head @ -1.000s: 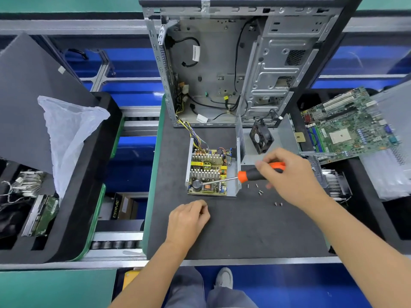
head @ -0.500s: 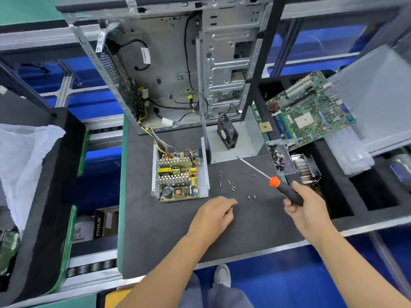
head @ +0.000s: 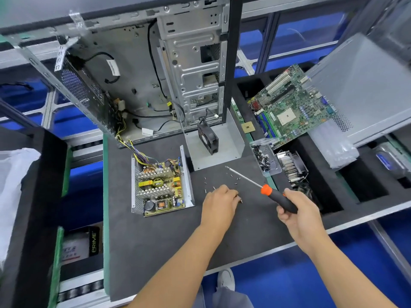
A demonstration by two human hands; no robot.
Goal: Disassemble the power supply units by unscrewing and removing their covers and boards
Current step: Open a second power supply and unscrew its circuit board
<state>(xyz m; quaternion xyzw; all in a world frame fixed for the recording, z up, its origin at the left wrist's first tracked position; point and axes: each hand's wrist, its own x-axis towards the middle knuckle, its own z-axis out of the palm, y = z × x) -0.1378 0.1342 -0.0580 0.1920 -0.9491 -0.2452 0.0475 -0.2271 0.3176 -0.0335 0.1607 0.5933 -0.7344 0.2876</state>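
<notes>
The opened power supply unit (head: pixel 185 174) lies on the dark mat (head: pixel 178 236), its yellow-green board (head: pixel 160 187) exposed inside the metal tray. Its removed cover (head: pixel 231 143) stands just behind, with a black fan (head: pixel 208 138) on it. Several loose screws (head: pixel 233 177) are scattered on the mat to the right of the unit. My left hand (head: pixel 219 203) rests over these screws with fingers curled down, and a screw shows at its fingertips. My right hand (head: pixel 298 215) grips the black handle of an orange-collared screwdriver (head: pixel 265 190), shaft pointing up-left above the mat.
An empty computer case (head: pixel 138 85) stands open behind the unit, wires running down to it. A clear box of screws (head: pixel 264 160), a heatsink (head: pixel 291 167), a motherboard (head: pixel 289 107) and a grey side panel (head: pixel 360 85) lie to the right. A white bag (head: pixel 13 185) sits at left.
My right hand pulled the screwdriver away from the power supply unit, back to the right. My left hand moved forward onto the loose screws. The view swung to the right.
</notes>
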